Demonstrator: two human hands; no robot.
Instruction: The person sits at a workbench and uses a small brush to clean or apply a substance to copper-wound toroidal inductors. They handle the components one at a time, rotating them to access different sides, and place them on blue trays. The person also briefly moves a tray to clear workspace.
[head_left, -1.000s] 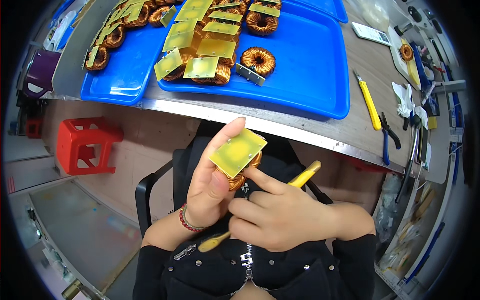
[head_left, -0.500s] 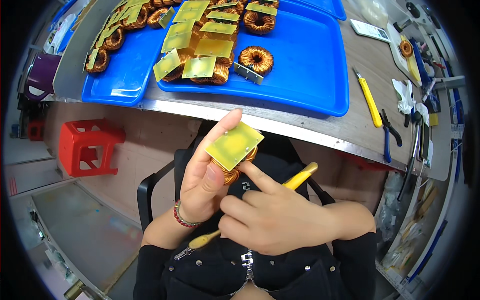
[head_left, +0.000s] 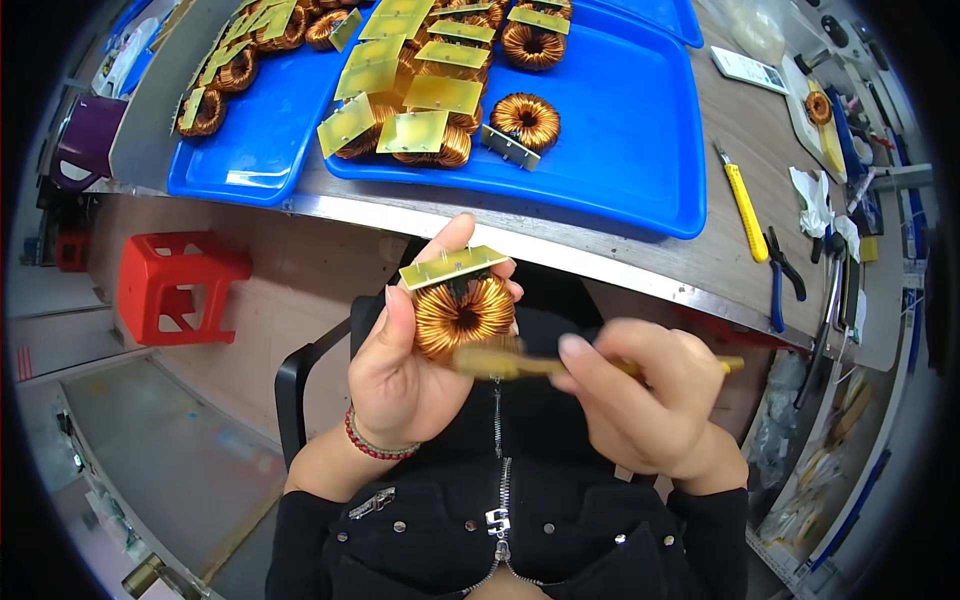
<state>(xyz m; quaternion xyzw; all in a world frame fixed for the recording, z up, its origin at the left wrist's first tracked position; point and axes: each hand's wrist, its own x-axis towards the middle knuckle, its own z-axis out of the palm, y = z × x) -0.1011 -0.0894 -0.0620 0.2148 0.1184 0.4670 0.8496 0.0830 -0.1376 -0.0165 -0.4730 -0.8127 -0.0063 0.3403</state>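
My left hand point(head_left: 405, 375) is closed around a copper toroidal coil point(head_left: 440, 315), its centre hole facing me. A yellow-green circuit board point(head_left: 452, 266) sits along the coil's top, with small pins poking out of it. In my right hand point(head_left: 650, 395), thumb and fingers grip a brush point(head_left: 545, 366) with a yellowish handle. The brush head lies across the coil's lower edge, its bristles toward the windings. Motion blurs the head, so I cannot tell exactly where it touches.
On the bench, a blue tray point(head_left: 630, 200) holds several board-mounted coils, and another blue tray point(head_left: 230, 185) lies to its left. A yellow utility knife point(head_left: 742, 205) and pliers point(head_left: 783, 275) lie at the right. A red stool point(head_left: 180, 290) stands on the floor at left.
The coil has been tilted, so its hole now faces me instead of the board's flat side. My right hand has drawn back rightward and swung the brush head up to the coil.
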